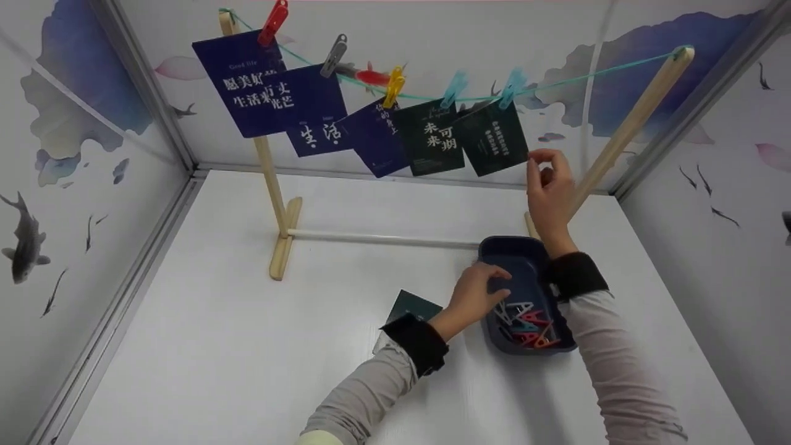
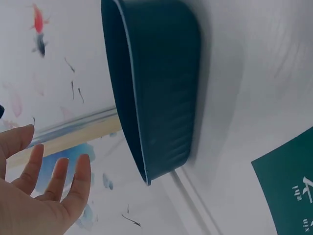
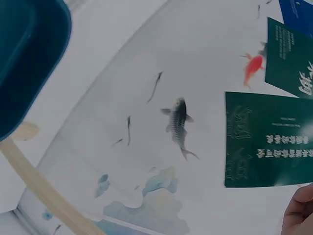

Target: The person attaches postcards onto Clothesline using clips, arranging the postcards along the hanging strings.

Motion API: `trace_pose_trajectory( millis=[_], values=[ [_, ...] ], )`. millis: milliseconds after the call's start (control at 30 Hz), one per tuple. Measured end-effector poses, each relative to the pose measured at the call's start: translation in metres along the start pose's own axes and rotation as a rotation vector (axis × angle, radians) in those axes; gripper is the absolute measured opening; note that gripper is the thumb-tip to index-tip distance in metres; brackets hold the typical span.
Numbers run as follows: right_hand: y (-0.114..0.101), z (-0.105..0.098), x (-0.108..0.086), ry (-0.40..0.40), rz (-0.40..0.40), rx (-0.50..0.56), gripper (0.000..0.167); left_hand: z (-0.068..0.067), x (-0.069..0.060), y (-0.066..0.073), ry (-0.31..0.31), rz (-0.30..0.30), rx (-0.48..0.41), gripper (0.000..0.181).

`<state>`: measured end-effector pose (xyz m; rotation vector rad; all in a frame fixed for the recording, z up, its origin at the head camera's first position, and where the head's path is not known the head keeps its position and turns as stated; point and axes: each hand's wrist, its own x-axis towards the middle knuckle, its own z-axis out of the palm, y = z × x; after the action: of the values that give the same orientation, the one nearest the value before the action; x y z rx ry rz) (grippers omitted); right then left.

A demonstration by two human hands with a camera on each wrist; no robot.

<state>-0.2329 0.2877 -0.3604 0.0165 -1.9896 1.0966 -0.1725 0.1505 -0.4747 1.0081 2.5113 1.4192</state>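
A dark green card with white print hangs at the right end of a row, under a light blue clothespin. My right hand has its thumb and forefinger at that card's right edge and appears to pinch it. In the right wrist view, fingers meet the border of the same card. My left hand is over the left rim of a dark blue bin, its fingers spread and holding nothing. Several loose clothespins lie in the bin.
A green string runs between two wooden posts. More blue and green cards hang from it by red, grey, yellow and blue clothespins. Another green card lies on the white table, partly behind my left wrist.
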Motion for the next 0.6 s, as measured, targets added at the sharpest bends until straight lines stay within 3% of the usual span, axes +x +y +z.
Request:
trace_pose_trajectory(
  millis=[167,300,467,600],
  values=[
    [0.025,0.001,-0.019,-0.012,0.019,-0.147,0.015,0.01,-0.014,-0.006,-0.073,0.075,0.126,0.022],
    [0.039,0.002,-0.036,-0.094,0.06,-0.232,0.014,0.019,-0.025,-0.013,-0.13,0.112,0.227,0.022],
    [0.056,-0.001,-0.06,-0.299,0.133,-0.323,0.013,0.033,-0.038,-0.02,-0.181,0.182,0.367,0.021],
    [0.073,-0.007,-0.077,-0.559,0.152,-0.381,0.012,0.042,-0.045,-0.022,-0.198,0.228,0.445,0.018]
  ],
)
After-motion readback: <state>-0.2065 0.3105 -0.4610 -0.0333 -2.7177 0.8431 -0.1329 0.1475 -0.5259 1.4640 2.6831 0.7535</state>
